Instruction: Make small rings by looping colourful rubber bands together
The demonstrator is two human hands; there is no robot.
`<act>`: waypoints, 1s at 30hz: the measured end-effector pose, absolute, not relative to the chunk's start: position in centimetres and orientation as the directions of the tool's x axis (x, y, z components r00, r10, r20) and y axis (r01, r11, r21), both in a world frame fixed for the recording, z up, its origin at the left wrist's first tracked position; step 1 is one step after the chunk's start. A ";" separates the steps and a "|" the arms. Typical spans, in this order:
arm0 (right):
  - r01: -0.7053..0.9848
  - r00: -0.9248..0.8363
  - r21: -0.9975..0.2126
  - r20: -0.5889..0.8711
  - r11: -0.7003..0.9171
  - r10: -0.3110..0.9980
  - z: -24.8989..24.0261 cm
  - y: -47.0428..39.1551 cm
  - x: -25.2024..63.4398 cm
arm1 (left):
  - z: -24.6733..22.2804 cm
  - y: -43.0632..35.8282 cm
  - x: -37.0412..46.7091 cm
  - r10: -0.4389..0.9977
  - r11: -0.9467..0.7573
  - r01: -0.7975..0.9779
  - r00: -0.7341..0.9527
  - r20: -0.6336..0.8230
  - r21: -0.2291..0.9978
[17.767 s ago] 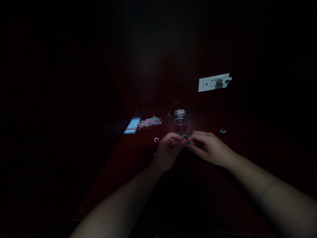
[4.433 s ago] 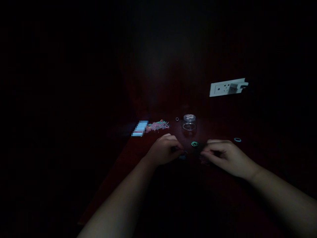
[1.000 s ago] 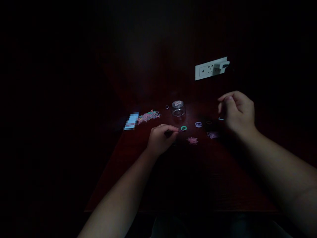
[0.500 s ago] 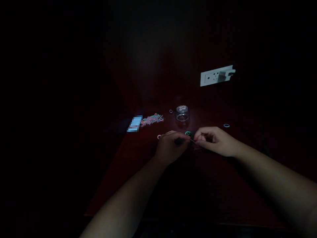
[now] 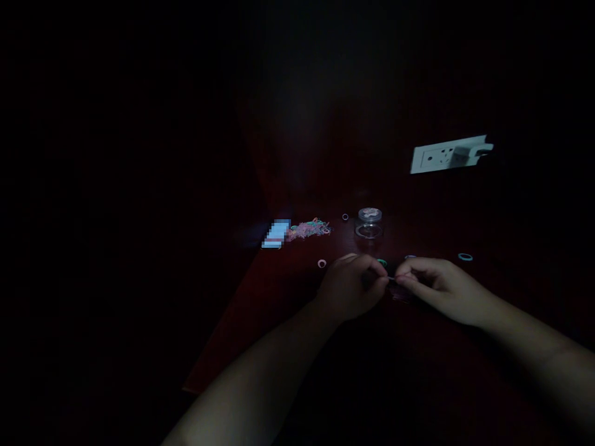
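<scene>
My left hand and my right hand meet over the dark red table, each closed in a pinch. A thin, pale rubber band stretches between their fingertips; its full shape is hard to see in this dim light. Just behind the fingers lies a green hair tie, partly covered by my left hand. A few thin pinkish bands rest on the table below the pinch. To the left of my left hand is a pink ring-shaped hair tie.
Behind my hands stands a clear lidded jar. A heap of colourful rubber bands lies beside a bright, pixelated flat object. A blue hair tie sits at right. A socket with a plug is on the wall.
The view has shifted, so everything sits further right and slightly lower. Both hands keep their pinch on the band, and a bluish ring now shows behind my right hand.
</scene>
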State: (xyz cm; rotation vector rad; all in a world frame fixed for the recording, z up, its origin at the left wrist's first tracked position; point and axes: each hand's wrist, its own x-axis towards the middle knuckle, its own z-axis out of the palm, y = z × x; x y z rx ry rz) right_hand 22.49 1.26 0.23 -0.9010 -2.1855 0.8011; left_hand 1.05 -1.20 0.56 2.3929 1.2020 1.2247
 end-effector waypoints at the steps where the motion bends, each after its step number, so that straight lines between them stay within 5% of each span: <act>1: 0.381 -0.567 -0.717 0.317 0.584 0.760 0.3 1.3 22.5 | 0.7 -1.2 1.0 0.743 -0.646 0.584 0.335 0.579 0.491; 15: 0.416 -0.561 -0.671 0.341 0.613 0.754 0.7 1.0 22.3 | 1.3 -1.3 1.0 0.711 -0.685 0.595 0.423 0.561 0.420; 30: 0.427 -0.536 -0.669 0.354 0.608 0.766 0.6 0.9 22.3 | 0.9 -1.1 1.1 0.761 -0.633 0.612 0.379 0.526 0.475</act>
